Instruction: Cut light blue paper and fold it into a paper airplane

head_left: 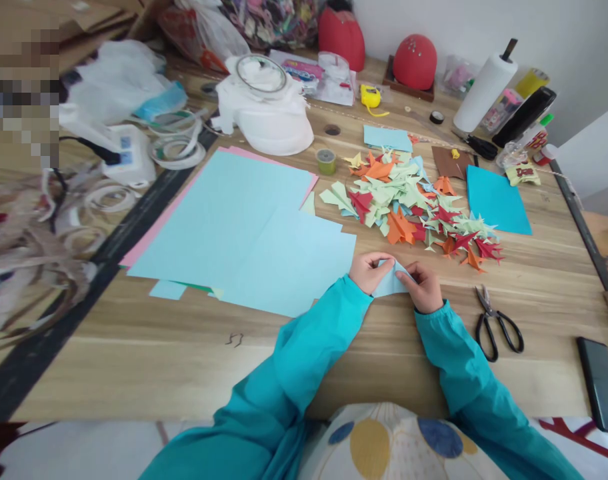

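A small piece of light blue paper (390,285) is held between my two hands, folded to a peak at its top. My left hand (371,271) pinches its left upper edge. On the other side, my right hand (424,287) grips the right edge between thumb and fingers. Just beyond my hands lies a pile of folded paper pieces (399,183) in pale green, orange, red and blue. Large light blue sheets (234,213) lie to the left, with pink paper showing under them. Black-handled scissors (491,323) rest to the right of my right hand.
A black phone (600,383) lies at the right edge. Bright blue paper (499,200) sits right of the pile. Behind stand a green spool (326,162), a white cap (264,107), a yellow tape measure (371,97) and a white roll (484,90). Coiled straps (39,267) clutter the left.
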